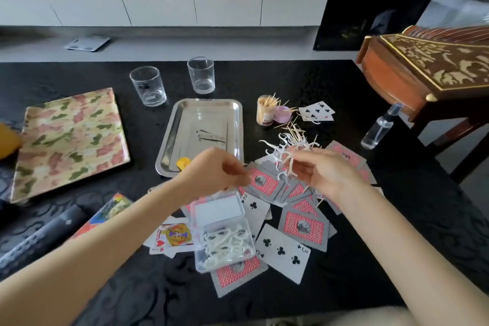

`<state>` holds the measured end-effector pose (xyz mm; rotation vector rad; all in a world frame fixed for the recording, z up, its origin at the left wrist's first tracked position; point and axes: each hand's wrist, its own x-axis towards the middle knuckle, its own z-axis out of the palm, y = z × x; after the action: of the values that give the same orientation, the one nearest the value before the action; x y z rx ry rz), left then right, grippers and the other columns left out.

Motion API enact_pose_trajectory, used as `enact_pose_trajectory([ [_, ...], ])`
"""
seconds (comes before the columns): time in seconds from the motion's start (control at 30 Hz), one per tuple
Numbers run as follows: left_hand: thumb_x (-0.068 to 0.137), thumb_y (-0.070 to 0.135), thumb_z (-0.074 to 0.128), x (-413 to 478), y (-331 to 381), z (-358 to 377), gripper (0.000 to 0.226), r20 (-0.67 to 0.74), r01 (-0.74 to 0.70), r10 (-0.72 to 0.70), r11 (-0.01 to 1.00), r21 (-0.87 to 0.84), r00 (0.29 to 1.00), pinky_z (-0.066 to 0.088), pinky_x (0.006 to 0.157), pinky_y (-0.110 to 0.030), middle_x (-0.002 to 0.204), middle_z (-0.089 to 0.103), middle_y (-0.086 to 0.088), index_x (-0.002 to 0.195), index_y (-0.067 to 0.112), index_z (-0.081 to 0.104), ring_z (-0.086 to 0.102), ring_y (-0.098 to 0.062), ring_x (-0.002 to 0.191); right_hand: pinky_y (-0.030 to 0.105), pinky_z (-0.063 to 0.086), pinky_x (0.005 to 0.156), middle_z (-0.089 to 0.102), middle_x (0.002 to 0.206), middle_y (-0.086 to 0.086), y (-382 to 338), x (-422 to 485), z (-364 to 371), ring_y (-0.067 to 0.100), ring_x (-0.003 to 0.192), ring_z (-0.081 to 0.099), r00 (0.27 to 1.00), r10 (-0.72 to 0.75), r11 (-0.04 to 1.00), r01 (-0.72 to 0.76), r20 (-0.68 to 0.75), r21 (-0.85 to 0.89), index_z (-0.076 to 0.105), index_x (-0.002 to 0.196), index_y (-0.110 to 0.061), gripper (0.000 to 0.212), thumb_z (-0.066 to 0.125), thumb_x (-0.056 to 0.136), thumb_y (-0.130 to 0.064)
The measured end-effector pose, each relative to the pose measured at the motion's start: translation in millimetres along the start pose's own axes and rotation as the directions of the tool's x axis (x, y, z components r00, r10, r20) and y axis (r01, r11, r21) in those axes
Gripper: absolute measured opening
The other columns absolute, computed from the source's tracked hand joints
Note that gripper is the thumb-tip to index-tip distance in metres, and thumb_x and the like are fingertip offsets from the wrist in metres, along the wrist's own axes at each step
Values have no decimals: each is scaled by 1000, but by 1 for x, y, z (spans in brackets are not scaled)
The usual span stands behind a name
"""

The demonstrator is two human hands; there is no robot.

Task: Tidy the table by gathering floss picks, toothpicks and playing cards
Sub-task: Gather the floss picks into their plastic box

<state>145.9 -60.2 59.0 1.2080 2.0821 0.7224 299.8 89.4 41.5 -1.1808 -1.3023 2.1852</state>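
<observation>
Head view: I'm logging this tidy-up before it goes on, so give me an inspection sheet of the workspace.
Surface: black patterned table, crowded.
Job's things: playing cards scattered face up and face down; clear box, lid open, partly filled with floss picks; toothpick jar upright, lilac lid beside it, loose toothpicks around.
Clutter: two empty glasses, steel tray holding tweezers, floral tray, spray bottle.
Grippers: right hand holds a bunch of floss picks; left hand pinched, contents hidden.
Cables: nothing seen.
Surroundings: carved wooden piece at right, TV unit behind.
</observation>
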Motion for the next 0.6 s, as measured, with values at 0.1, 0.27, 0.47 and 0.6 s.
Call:
enact_pose_trajectory([
  [0.1,77,27,75,-39,-21,18,12,81,18,-23,998,58,996,48,58,-11,70,69,9,81,16,74,61,-4,61,20,52,45,70,67,11,20,-26,8,14,51,64,991,102,992,-95,88,-80,65,88,2,6,61,83,3],
  [0.27,80,27,72,-61,-45,39,19,19,13,-17,985,174,1000,48,67,-7,92,74,3,94,14,75,66,-6,78,23,56,49,71,69,13,41,-48,19,18,55,67,965,208,955,-166,160,-246,63,85,0,7,61,82,7],
  [0.47,86,16,65,-79,-51,29,18,-146,-2,34,977,212,989,44,75,-11,99,69,3,103,12,71,61,-7,83,26,57,54,69,73,16,45,-55,38,20,59,67,948,277,876,-182,158,-446,61,89,4,10,62,81,9],
  [0.6,84,2,53,-90,-60,23,30,-256,-5,53,983,182,965,47,80,-17,102,63,7,108,16,66,60,-9,93,25,55,57,69,78,15,44,-53,57,21,65,66,928,326,755,-141,180,-640,62,86,2,7,61,82,8],
])
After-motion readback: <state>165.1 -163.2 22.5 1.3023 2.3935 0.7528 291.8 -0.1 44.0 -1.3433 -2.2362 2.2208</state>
